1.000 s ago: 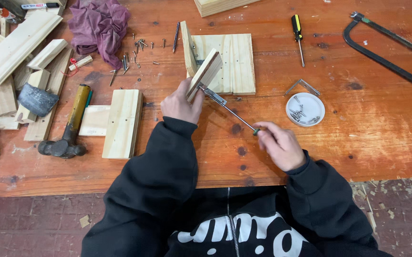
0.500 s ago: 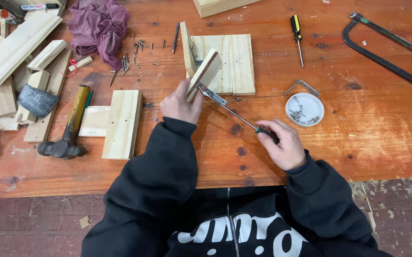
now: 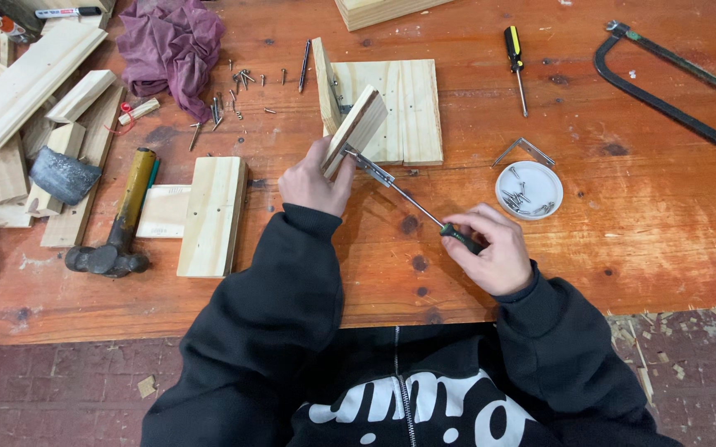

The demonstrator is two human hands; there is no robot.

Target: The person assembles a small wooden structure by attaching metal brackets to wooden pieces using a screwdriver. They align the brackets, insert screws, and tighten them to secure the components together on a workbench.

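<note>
Pale pine slat (image 3: 356, 130) stood tilted on the desk (image 3: 589, 273) in our left hand (image 3: 312, 178), a small metal bracket (image 3: 372, 168) against its lower face beside the flat pine panel (image 3: 399, 112). Our right hand (image 3: 490, 252) was clenched round the slim dark-handled screwdriver (image 3: 424, 211), tip at the bracket. We judged the fixing only partly done, since screws remained in the white round dish (image 3: 529, 189).

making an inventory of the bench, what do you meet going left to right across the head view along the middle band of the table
hammer → pale wood block → left hand holding a small wood piece → screwdriver shaft → right hand on the handle → white dish of screws
</note>
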